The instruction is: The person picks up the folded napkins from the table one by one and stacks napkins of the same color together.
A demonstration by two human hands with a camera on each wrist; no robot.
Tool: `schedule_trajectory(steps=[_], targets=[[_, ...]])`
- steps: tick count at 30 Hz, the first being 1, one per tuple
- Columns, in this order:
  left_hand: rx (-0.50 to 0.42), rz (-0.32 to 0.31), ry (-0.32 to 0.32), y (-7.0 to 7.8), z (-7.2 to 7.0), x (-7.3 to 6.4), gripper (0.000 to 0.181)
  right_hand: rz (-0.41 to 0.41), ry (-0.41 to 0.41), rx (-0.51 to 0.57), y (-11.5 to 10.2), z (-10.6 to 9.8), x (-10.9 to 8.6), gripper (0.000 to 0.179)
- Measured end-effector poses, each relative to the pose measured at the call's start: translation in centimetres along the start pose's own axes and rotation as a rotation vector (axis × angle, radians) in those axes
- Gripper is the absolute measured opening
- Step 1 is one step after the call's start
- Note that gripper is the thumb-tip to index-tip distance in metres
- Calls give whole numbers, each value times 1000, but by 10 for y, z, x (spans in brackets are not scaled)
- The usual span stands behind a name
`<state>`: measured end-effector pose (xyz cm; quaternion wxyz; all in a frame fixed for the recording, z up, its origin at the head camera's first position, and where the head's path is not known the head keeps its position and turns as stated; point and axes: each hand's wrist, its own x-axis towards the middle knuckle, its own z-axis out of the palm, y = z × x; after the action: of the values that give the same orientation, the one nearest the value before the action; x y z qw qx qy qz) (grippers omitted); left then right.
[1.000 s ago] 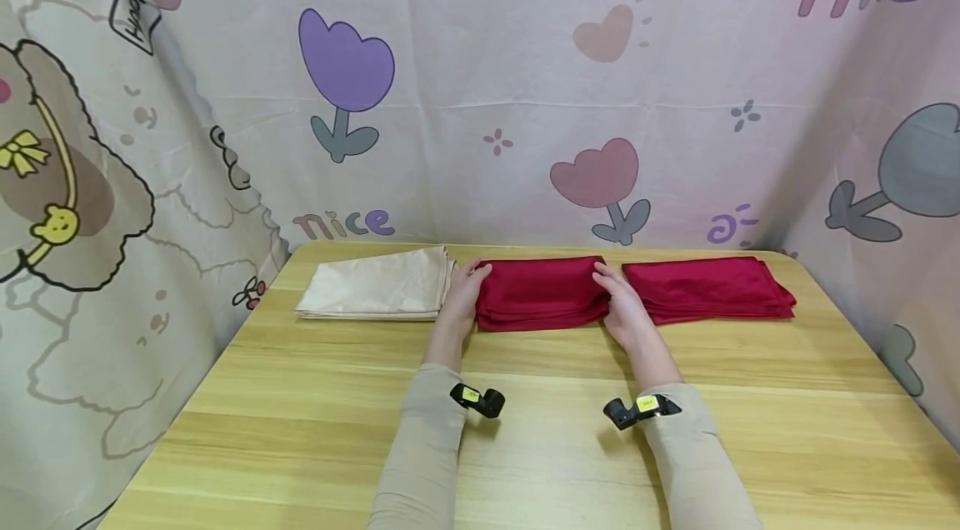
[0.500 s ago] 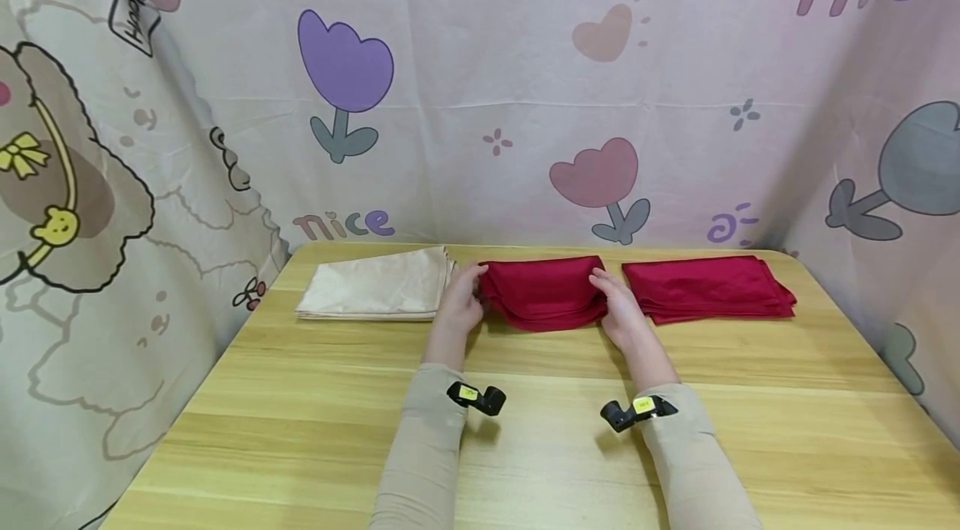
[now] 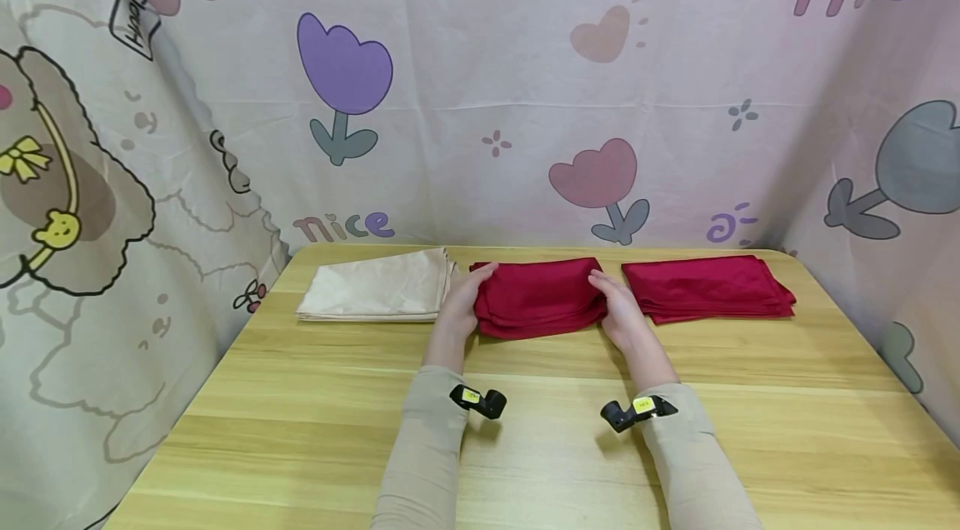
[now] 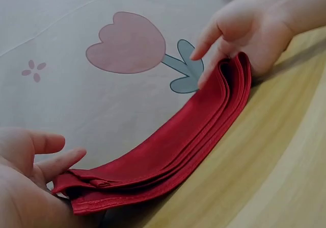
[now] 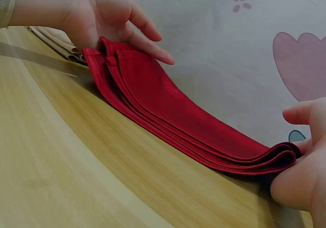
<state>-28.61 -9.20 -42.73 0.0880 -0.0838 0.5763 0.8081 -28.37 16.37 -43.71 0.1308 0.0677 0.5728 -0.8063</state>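
In the head view a folded red cloth (image 3: 538,298) lies between my hands. My left hand (image 3: 461,305) touches its left end. My right hand (image 3: 621,309) is at the right end. In the left wrist view, the cloth (image 4: 158,159) bows, its ends turned up against the palms; my left hand's fingers (image 4: 61,165) reach out straight over its near end. In the right wrist view several layers show along the front edge of the cloth (image 5: 188,131), and my right hand (image 5: 305,156) touches its rolled end. Some fingers behind the cloth are hidden.
A folded cream cloth (image 3: 378,288) lies left of my left hand. Another folded red cloth (image 3: 708,288) sits right of my right hand. The wooden table (image 3: 540,447) ends at the back against a printed curtain (image 3: 465,38).
Half a second ago the red cloth's front left corner curved up; now it hangs lower and flatter, and the cloth sits slightly nearer to me. My hands stay at its two ends.
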Motion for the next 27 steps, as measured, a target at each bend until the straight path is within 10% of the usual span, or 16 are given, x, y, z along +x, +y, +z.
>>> schedule_trajectory(steps=[12,27], targets=[[476,74,26,-7,-1,-5,42,5,-4,-29,0,-1,-1,56],[822,173,33,-14,1,-5,48,-122,50,-461,4,2,1,54]])
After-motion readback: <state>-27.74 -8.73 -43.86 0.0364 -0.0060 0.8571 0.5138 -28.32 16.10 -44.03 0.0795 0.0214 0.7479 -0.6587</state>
